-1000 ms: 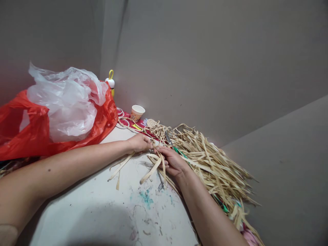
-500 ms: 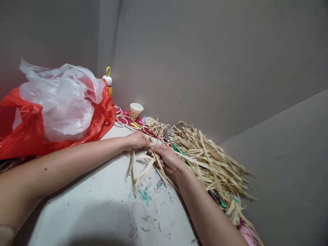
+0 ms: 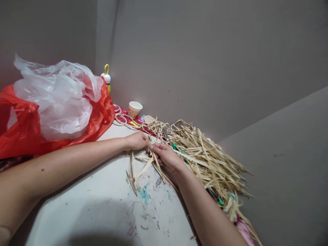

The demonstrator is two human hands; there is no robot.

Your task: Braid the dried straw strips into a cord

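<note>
My left hand (image 3: 138, 140) and my right hand (image 3: 165, 155) meet near the far edge of the white table (image 3: 102, 205). Both are closed, with fingers pinched on pale dry straw strips (image 3: 146, 168) whose loose ends hang down toward the tabletop. A short twisted or braided piece shows between the fingertips; its exact form is too small to make out. Just right of my right hand lie scissors with green handles (image 3: 176, 148), partly on a big heap of straw strips (image 3: 212, 157). Behind the hands a tangle of straw cord (image 3: 156, 127) runs along the table's edge.
At left a red plastic bag (image 3: 102, 112) bulges, with a crumpled clear bag (image 3: 58, 102) on it. A paper cup (image 3: 134, 109) and a white-topped bottle with a yellow loop (image 3: 106, 78) stand near the wall (image 3: 205, 61). Another green-handled tool (image 3: 217, 199) lies by my right forearm.
The view has shifted slightly, so everything sits a little further left and higher. Both hands keep their pinch on the straw; the hanging strips have swung a little.
</note>
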